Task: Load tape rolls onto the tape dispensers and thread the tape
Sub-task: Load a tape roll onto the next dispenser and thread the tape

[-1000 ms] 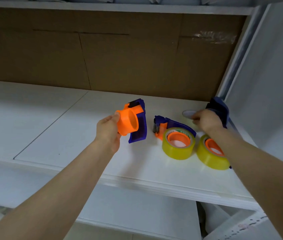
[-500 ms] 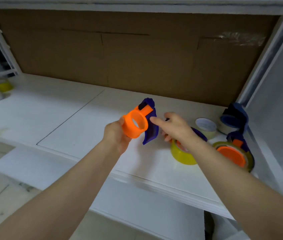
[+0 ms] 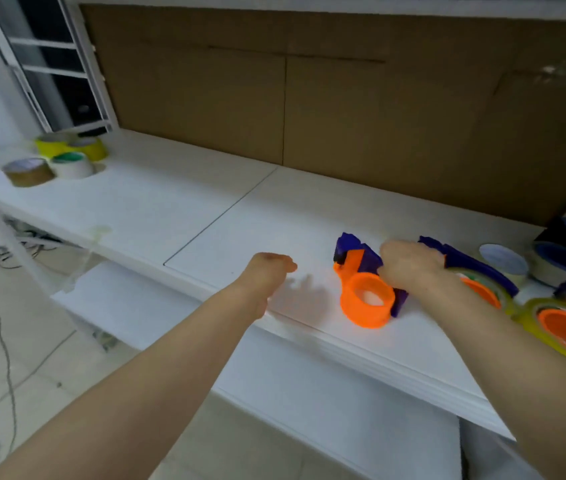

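Note:
An empty tape dispenser (image 3: 366, 299), orange hub and purple body, lies on the white table (image 3: 205, 209) with the hub facing up. My right hand (image 3: 409, 268) grips its purple body from the right. My left hand (image 3: 267, 275) hovers over the table to the left of it, fingers loosely curled and holding nothing. Right of my right wrist lie two more purple dispensers, each loaded with a yellow tape roll (image 3: 482, 292) (image 3: 565, 330). A loose white tape roll (image 3: 503, 263) lies behind them.
A dark blue dispenser (image 3: 562, 254) stands at the far right against the brown cardboard back wall (image 3: 344, 109). Several spare tape rolls (image 3: 49, 164) sit at the table's far left end. Cables lie on the floor at the left, below the table's front edge.
The empty dispenser has gone from my left hand, held in the air, down onto the table under my right hand. My left hand has let go and drawn off to the left.

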Tool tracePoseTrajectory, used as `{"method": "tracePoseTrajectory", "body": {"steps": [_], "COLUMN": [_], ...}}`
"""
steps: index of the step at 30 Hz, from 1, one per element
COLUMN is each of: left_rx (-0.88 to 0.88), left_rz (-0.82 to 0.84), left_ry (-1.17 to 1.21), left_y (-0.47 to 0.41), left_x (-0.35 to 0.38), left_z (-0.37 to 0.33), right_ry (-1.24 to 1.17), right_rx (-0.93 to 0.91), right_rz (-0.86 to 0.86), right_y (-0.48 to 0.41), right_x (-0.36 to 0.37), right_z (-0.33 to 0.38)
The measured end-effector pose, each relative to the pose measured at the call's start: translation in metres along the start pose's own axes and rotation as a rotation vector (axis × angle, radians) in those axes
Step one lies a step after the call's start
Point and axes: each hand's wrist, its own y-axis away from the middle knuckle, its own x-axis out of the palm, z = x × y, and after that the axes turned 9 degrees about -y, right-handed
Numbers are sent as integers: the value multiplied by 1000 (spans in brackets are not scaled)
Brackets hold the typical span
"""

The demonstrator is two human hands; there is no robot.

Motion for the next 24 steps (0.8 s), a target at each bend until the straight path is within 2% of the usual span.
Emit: {"method": "tracePoseTrajectory", "body": {"steps": [2, 5, 9, 13, 24], "left_rx": [35, 85, 137, 111, 58], "left_rz": [7, -1, -110, -231, -535], "left_ry": [-11, -34, -23, -4, 44], "left_y": [-4, -11, -30, -46, -134], "left_x": [-26, -84, -181, -270, -461], "left_z": [2, 10, 31, 51, 75], "right_ry": [54, -19, -167, -253, -503], "right_rx": [3, -103, -265, -389, -637], "right_rz": [-71, -147, -94, -50, -122], "right_y": [1, -9, -25, -35, -155], "right_x": [-4, -3, 9, 20, 22], "right_z": [26, 95, 207, 308, 534]}}
